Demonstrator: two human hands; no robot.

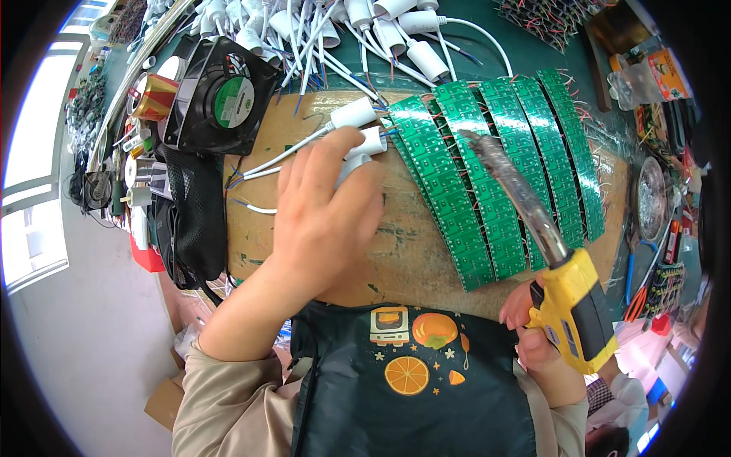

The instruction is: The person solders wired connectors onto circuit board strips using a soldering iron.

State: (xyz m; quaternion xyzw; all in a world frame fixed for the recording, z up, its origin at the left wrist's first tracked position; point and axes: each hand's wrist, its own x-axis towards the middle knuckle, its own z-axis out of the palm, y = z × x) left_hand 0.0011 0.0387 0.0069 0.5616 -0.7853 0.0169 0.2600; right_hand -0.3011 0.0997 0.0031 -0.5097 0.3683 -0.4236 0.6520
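My left hand [316, 206] curls over a white cylindrical housing [352, 167], its fingers closed around the piece and partly hiding it. A second white housing [370, 142] lies just beyond, partly behind the fingers, and a third [352, 114] lies farther off with its cable running left. Blue wire ends from these pieces reach toward the edge of the green circuit board panels [457, 221], which lie in rows on the brown work board. In my right hand [537, 343] is a yellow soldering gun [571, 305], its long metal barrel pointing up-left over the panels.
A pile of white housings with cables [358, 30] covers the back of the bench. At left stand a black fan [225, 99], a red-gold can [152, 95] and a black mesh bag [194, 221]. Pliers [636, 301] and a round metal dish [651, 194] lie at right.
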